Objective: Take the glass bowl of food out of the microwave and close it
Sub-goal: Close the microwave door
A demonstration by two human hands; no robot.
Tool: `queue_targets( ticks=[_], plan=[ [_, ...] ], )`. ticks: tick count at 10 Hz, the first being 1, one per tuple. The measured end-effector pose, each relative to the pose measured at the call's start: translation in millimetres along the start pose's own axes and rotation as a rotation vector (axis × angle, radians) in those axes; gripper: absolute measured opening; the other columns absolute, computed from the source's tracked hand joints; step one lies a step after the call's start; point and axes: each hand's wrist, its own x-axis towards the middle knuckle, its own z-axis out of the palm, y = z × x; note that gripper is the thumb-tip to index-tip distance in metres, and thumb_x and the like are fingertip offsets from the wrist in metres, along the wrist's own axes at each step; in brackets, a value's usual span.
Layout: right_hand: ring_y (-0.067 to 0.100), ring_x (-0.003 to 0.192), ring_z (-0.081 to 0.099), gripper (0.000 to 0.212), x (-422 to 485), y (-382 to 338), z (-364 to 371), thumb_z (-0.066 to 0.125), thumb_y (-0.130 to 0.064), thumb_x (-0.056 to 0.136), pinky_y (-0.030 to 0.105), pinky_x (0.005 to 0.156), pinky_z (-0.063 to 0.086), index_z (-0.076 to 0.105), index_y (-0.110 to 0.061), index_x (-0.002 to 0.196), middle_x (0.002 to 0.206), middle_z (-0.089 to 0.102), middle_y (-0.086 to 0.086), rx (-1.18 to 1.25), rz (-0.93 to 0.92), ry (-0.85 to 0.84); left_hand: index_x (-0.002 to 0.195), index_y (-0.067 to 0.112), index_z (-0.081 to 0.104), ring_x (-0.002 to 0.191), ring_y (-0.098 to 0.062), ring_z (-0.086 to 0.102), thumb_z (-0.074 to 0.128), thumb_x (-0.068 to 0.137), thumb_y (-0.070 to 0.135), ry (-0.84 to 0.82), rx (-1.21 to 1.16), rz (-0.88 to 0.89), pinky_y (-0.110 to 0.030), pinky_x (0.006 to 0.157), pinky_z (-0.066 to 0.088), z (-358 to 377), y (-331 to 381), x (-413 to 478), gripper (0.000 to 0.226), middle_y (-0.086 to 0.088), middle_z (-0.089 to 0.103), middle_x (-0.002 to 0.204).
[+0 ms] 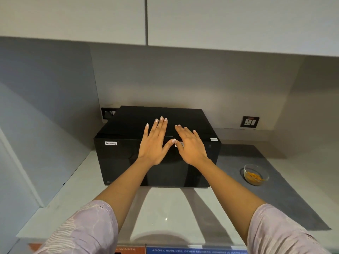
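Both hands, left hand (pixel 153 143) and right hand (pixel 190 145), hover flat and empty, fingers spread, at frame centre over the shut microwave (pixel 156 158). The glass bowl (pixel 255 174) sits on the counter (pixel 168 213) at right. Task appears complete; withdraw clear of the bowl.

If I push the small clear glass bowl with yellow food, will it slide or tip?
The small clear glass bowl looks low and wide, so it probably slides rather than tips. The grey mat under it may add grip. Being glass, it is likely fragile.
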Motion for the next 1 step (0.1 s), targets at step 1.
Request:
queue_targets(
  ticks=[1],
  plan=[
    [0.016,0.148,0.022,0.055,-4.8,-2.6,-38.4,0.040,-0.036,0.100,0.039,0.122,0.011,0.024,-0.025,0.152,0.158,0.029,-0.004,0.062,-0.005,0.108,0.156,0.016,-0.003,0.152,-0.018,-0.008,0.011,0.096,0.063,0.107,-0.025,-0.030,-0.047,0.124,-0.002,-20.8,20.6,6.8,0.078,-0.004,-0.005,0.165]
  ],
)
